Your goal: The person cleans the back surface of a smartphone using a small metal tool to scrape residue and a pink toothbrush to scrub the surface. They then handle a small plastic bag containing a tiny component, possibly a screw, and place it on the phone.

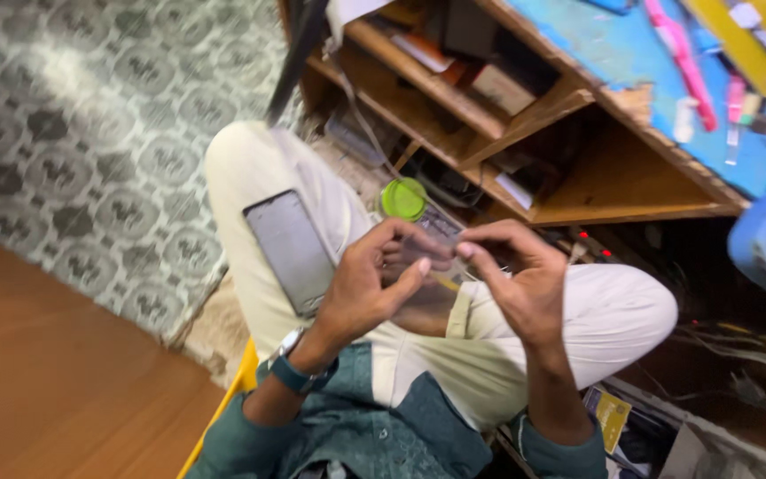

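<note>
Holding a thin, clear, flexible plastic film (pixel 425 266) above the lap, the left hand (pixel 367 288) pinches its near edge while the right hand (pixel 518 282) pinches the far edge with its fingertips. Judged light, limp, easily creased and smudged; best held by edges only. A dark flat smartphone (pixel 290 250) rests on the left thigh, well apart from the green round lid (pixel 402 198)

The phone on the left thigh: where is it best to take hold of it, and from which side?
Probably by its two long edges, coming from above. The phone lies flat, screen up, on the thigh, so only its thin sides offer grip. Both the left hand and right hand are occupied with a clear sheet.
</note>
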